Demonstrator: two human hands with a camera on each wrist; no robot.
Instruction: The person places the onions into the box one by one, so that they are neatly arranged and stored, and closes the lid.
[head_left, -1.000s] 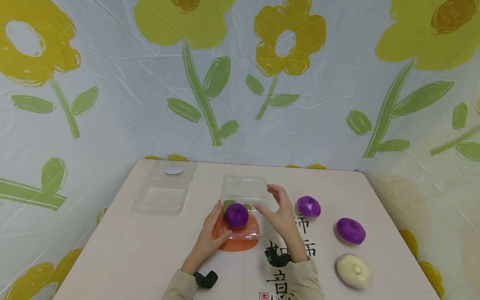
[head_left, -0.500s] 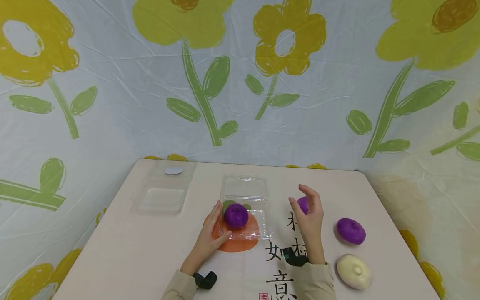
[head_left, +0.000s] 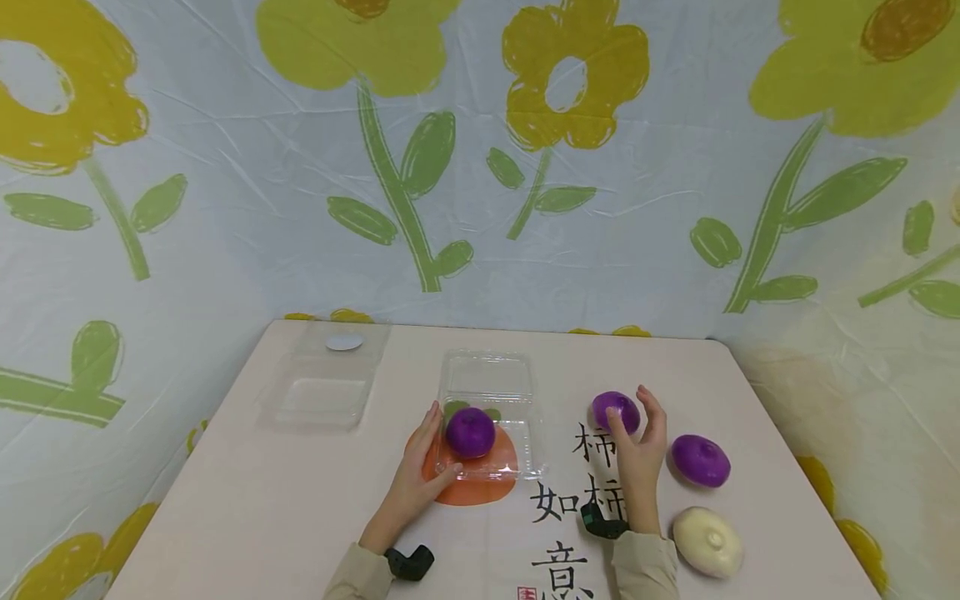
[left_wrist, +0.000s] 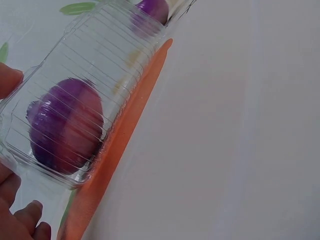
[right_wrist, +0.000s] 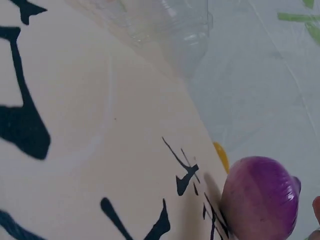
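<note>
My left hand (head_left: pixel 412 479) holds the near left corner of an open clear container (head_left: pixel 487 375), its long fingers along the left side and thumb at the front edge. A purple round vegetable (head_left: pixel 470 432) sits in that container, also seen through its ribbed wall as a purple shape (left_wrist: pixel 65 125) in the left wrist view. My right hand (head_left: pixel 641 458) is at the right of another purple vegetable (head_left: pixel 611 408), its thumb overlapping it and index finger extended beside it; contact cannot be told. In the right wrist view a purple vegetable (right_wrist: pixel 260 200) is beside fingertips at the right edge.
A second open clear container (head_left: pixel 322 400) is at the back left. Right of my right hand lie a flattened purple vegetable (head_left: pixel 701 461) and, nearer, a cream one (head_left: pixel 707 542). The tabletop (head_left: pixel 247 500) bears an orange print and black characters. A flowered cloth (head_left: pixel 600 275) hangs behind.
My right hand has moved right from beside the container, passing in front of the back purple vegetable to its right side. My left hand has stayed at the container.
</note>
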